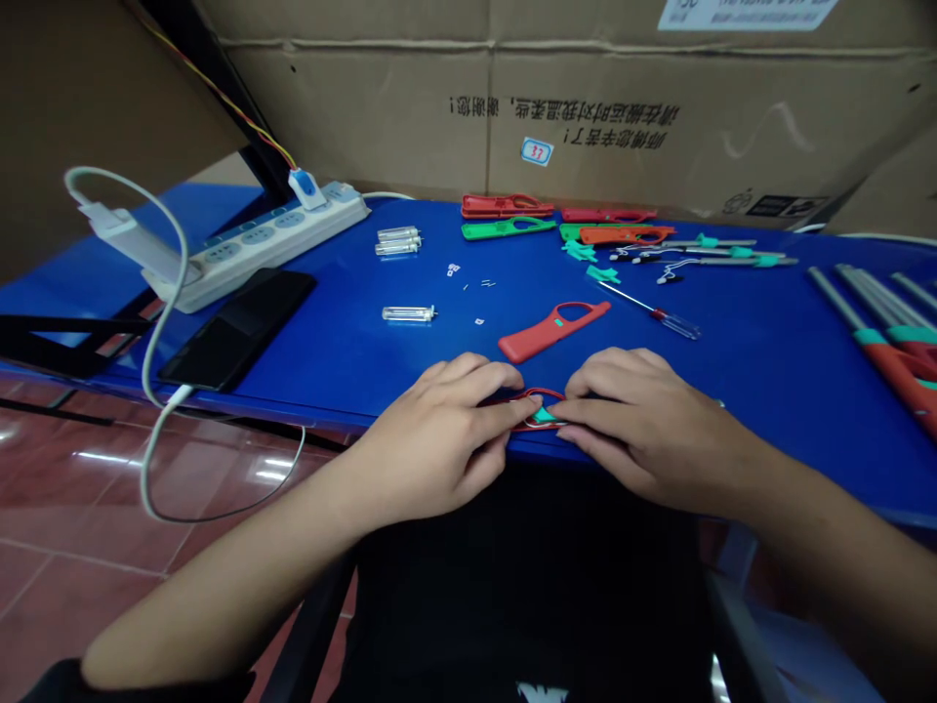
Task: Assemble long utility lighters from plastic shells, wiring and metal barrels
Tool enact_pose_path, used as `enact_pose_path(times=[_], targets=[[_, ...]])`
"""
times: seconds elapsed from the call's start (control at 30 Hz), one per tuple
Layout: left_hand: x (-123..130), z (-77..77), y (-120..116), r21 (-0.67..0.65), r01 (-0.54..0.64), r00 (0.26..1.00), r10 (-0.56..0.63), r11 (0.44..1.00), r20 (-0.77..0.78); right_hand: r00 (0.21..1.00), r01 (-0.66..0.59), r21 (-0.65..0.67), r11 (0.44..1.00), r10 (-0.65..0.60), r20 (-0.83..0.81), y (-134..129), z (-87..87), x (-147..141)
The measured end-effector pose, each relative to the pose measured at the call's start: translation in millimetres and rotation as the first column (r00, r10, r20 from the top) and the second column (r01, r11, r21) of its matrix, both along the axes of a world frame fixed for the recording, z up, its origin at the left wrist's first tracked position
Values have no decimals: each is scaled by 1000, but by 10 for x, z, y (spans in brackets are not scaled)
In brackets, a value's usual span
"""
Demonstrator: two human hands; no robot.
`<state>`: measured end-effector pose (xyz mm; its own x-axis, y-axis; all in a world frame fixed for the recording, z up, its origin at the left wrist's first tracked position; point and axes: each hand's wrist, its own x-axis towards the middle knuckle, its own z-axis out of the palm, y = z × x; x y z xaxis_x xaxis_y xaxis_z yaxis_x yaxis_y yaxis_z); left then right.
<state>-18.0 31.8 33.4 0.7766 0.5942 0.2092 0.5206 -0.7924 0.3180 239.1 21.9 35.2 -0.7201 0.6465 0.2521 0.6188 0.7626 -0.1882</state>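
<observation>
At the table's near edge, a red lighter shell half [554, 394] lies between my hands with its hollow side up. A teal trigger piece [543, 416] sits in it. My left hand [458, 425] grips the shell's left part, its index fingertip on the teal piece. From the other side, my right hand [644, 420] has its fingers closed at the shell's right part, fingertips by the same piece. The fingers cover much of the shell. Just beyond lies another red shell half [531, 337], outer side up. A screwdriver [651, 310] rests behind my right hand.
Clear fuel tanks [408, 313] and tiny parts [479, 321] lie at centre-left. Behind are coloured shell halves [509, 228] and metal tubes with wires [732, 261]. Long-tubed lighters [904, 366] lie right. A phone [238, 327] and power strip [270, 239] occupy the left; a cardboard box [410, 117] stands behind.
</observation>
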Motion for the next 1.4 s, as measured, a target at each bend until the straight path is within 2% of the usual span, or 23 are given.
enact_pose_path(times=[0.1, 0.17, 0.27, 0.37, 0.47, 0.57, 0.7, 0.87, 1.03, 1.1, 1.27, 1.4], targets=[[26, -63, -32, -12, -30, 995, 32, 999, 97, 999, 27, 10, 1000, -26, -24, -49, -17, 44], [59, -84, -54, -9, -47, 991, 48, 999, 128, 1000, 18, 78, 997, -19, 8, -100, -22, 46], [127, -90, -86, 14, -57, 988, 54, 998, 143, 987, -48, 216, 975, 14, 159, -179, -12, 0], [177, -98, -105, 32, -55, 988, 49, 998, 148, 962, -89, 251, 964, 19, 271, -217, -1, -50], [178, -116, -95, 19, -40, 984, 36, 999, 172, 979, -48, 170, 984, 13, 204, -196, -8, -36], [152, -124, -63, -40, -20, 977, 28, 999, 212, 999, 9, -1, 1000, -9, 38, -134, -5, 8], [135, -99, -22, -107, -3, 976, 26, 994, 216, 997, 39, -203, 978, -51, -56, -56, 56, -28], [146, -72, -9, -136, 15, 979, 13, 991, 202, 999, 23, -229, 973, -32, -36, -38, 104, -117], [154, -96, -19, -124, -2, 968, 33, 992, 250, 993, 66, -255, 965, -89, -79, -48, 87, -76], [157, -103, -20, -121, -4, 964, 36, 993, 263, 989, 105, -218, 970, -125, -80, -59, 96, -53], [166, -112, -23, -104, -18, 961, 46, 994, 274, 974, 204, 20, 979, -201, -101, -207, 84, -30], [178, -119, -32, -91, -26, 960, 50, 996, 276, 965, 250, 83, 965, -241, -107, -376, -34, -77]])
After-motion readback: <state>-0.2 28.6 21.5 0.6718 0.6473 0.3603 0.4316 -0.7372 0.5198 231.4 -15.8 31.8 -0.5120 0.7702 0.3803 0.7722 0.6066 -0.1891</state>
